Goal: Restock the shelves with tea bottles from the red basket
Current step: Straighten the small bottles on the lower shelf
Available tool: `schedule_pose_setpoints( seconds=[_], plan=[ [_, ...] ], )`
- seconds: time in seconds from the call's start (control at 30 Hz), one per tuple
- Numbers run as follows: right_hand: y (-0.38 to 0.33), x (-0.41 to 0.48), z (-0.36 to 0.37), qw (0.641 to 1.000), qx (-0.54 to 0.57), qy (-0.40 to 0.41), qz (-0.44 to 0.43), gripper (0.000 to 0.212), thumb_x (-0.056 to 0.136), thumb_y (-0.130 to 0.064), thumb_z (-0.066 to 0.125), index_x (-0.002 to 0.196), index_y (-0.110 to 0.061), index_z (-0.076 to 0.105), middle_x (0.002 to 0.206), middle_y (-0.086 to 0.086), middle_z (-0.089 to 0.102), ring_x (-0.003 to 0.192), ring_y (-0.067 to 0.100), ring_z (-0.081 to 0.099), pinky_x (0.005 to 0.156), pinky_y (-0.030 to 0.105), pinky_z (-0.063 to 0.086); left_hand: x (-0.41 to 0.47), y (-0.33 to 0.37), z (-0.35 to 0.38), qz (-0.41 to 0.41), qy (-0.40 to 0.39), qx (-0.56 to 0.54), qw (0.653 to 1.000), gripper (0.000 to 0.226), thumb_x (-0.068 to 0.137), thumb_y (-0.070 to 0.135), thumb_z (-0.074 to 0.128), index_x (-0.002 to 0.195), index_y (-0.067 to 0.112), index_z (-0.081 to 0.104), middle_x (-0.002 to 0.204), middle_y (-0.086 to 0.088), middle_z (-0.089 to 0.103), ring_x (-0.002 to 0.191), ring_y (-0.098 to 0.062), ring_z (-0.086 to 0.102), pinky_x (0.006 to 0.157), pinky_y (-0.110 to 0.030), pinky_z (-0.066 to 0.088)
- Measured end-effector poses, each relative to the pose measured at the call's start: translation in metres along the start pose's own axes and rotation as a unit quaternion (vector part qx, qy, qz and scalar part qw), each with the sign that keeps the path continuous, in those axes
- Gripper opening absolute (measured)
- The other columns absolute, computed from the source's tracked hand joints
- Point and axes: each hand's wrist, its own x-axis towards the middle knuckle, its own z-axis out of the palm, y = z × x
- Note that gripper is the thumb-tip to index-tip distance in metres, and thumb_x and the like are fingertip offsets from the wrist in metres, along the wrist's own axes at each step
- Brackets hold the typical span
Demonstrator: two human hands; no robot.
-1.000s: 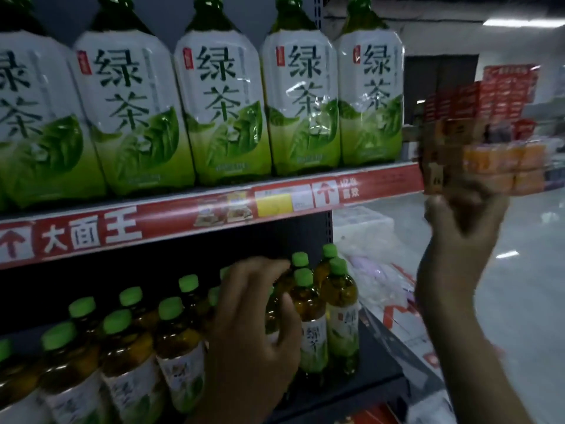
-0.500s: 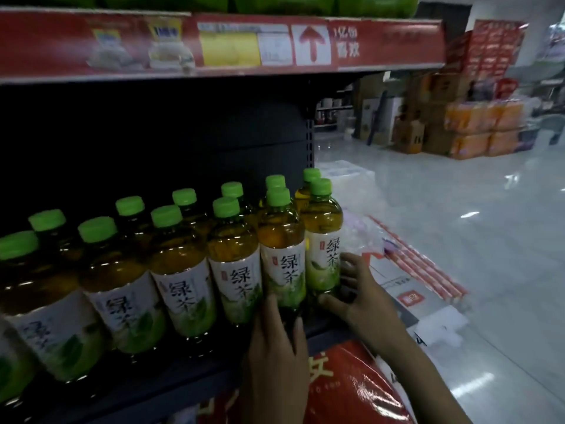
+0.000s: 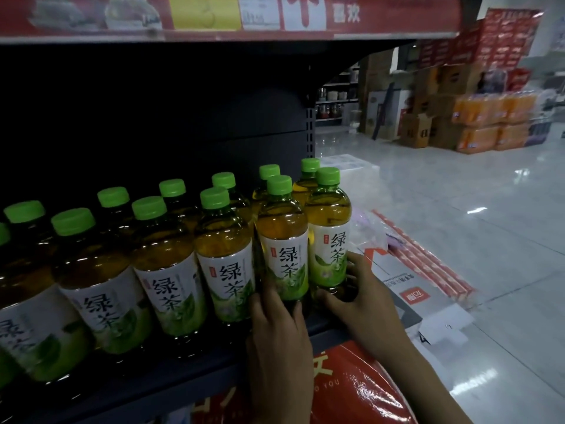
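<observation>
1. Fingers point(image 3: 356, 264) of my right hand point(image 3: 363, 304) curl round the lower part of the end bottle point(image 3: 328, 231). The thumb lies across its front near the foot and the rest wrap its right side, a narrow hold closed on the bottle.
2. My left hand point(image 3: 279, 335) has its fingers point(image 3: 270, 293) nearly straight and close together. The tips press up against the foot of the second bottle point(image 3: 282, 240), and I see no wrap round it.
3. Both bottles stand upright and touch each other at the right end of the shelf point(image 3: 153, 384), on its front edge. The front row of tea bottles point(image 3: 159, 270) runs off toward the left edge, with another row just behind.
4. The move turns on this: the end bottle sits straight ahead of the right hand, long axis vertical, with the shelf's open end just to its right. I judge any squaring-up should push back and left into the row. The right hand is nearer this bottle, the left nearer its neighbour.
5. Both bottle feet are hidden behind the hands, and the back of the shelf is too dark to count. Below the front edge a glossy red thing point(image 3: 351, 393) is cut off, and I cannot tell whether it is the red basket or how many bottles remain.
</observation>
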Motion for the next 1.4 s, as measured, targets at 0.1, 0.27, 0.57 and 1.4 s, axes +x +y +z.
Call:
schedule_pose_setpoints(
  seconds=[0.1, 0.27, 0.57, 1.4],
  plan=[
    [-0.002, 0.002, -0.001, 1.0, -0.009, -0.013, 0.008, 0.063, 0.078, -0.031, 0.08, 0.123, -0.043, 0.037, 0.107, -0.041, 0.048, 0.094, -0.027, 0.046, 0.074, -0.003, 0.039, -0.001, -0.003, 0.003, -0.004, -0.002, -0.025, 1.0, 0.065, 0.064, 0.009, 0.088, 0.123, 0.0, 0.061, 0.11, -0.021, 0.066, 0.08, -0.033, 0.073, 0.057, -0.034, 0.057],
    [-0.024, -0.015, 0.009, 0.991, -0.047, 0.129, -0.006, 0.058, 0.08, -0.03, 0.076, 0.128, -0.029, 0.043, 0.118, -0.011, 0.05, 0.11, 0.004, 0.049, 0.087, 0.017, 0.045, -0.013, -0.005, -0.026, -0.048, -0.004, -0.146, 0.988, 0.045, 0.093, 0.024, 0.061, 0.136, 0.025, 0.051, 0.125, 0.005, 0.057, 0.097, -0.004, 0.062, 0.071, -0.011, 0.049],
    [-0.082, -0.058, 0.075, 0.992, -0.053, 0.049, -0.107, 0.051, 0.083, -0.028, 0.073, 0.123, -0.03, 0.04, 0.112, -0.012, 0.053, 0.1, 0.0, 0.05, 0.074, 0.006, 0.042, -0.003, -0.072, -0.081, -0.122, 0.192, -0.14, 0.964, 0.032, 0.091, 0.014, 0.062, 0.122, 0.018, 0.052, 0.106, 0.009, 0.045, 0.092, -0.009, 0.053, 0.077, -0.021, 0.046],
    [-0.106, -0.062, 0.109, 0.978, -0.085, 0.169, -0.092, 0.077, 0.075, -0.027, 0.08, 0.137, -0.02, 0.035, 0.137, 0.004, 0.039, 0.127, 0.025, 0.045, 0.086, 0.042, 0.055, -0.008, -0.09, -0.083, -0.073, 0.082, -0.089, 0.99, 0.057, 0.091, 0.027, 0.063, 0.144, 0.019, 0.043, 0.142, 0.0, 0.048, 0.127, -0.02, 0.052, 0.096, -0.042, 0.052]
  ],
)
